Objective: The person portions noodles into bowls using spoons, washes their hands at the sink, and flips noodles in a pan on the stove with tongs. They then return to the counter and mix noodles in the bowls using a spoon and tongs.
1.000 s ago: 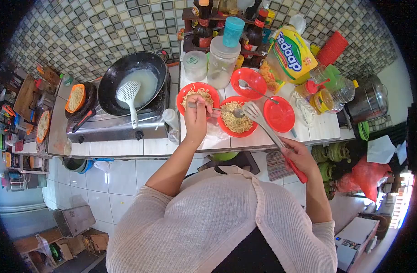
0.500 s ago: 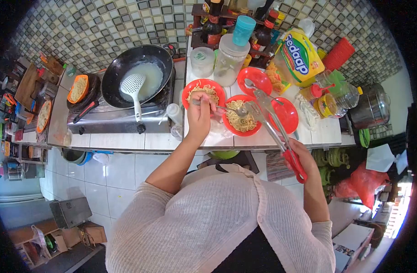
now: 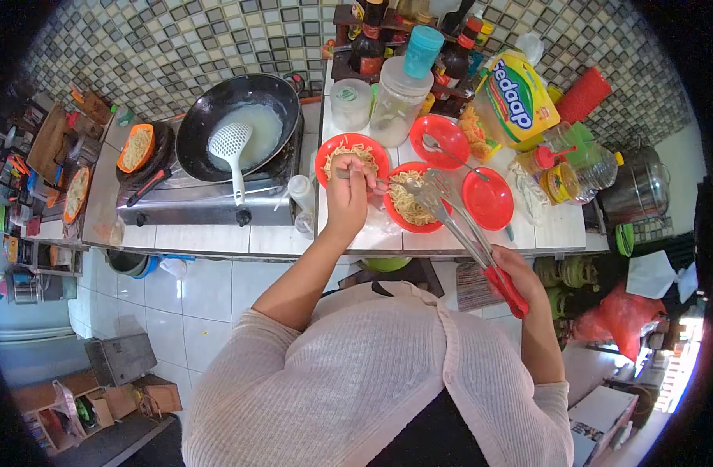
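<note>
My left hand (image 3: 350, 191) is closed around a metal spoon (image 3: 389, 182), which points right over the middle red bowl (image 3: 413, 228). Noodles (image 3: 411, 206) fill that bowl. In my right hand (image 3: 518, 272) are metal tongs with red handles (image 3: 505, 292). Their tips lie over the right side of the noodles, close to the spoon's head, which is partly hidden. Behind my left hand stands another red bowl (image 3: 323, 166) of noodles. To the right are a red bowl (image 3: 426, 131) with a second spoon (image 3: 455, 156) across it, and a red bowl (image 3: 489, 210) without noodles.
A black wok (image 3: 189, 140) with cloudy liquid and a white skimmer (image 3: 233, 152) sits on the stove (image 3: 181, 214) at left. Jars (image 3: 399, 97), sauce bottles (image 3: 368, 50) and a yellow-green Sedaap pack (image 3: 520, 97) line the back. Orange trays (image 3: 136, 149) stand farther left.
The tongs' tips have come down and closer together at the noodles. My right hand has dropped slightly. The left hand stays nearly in place with the spoon.
</note>
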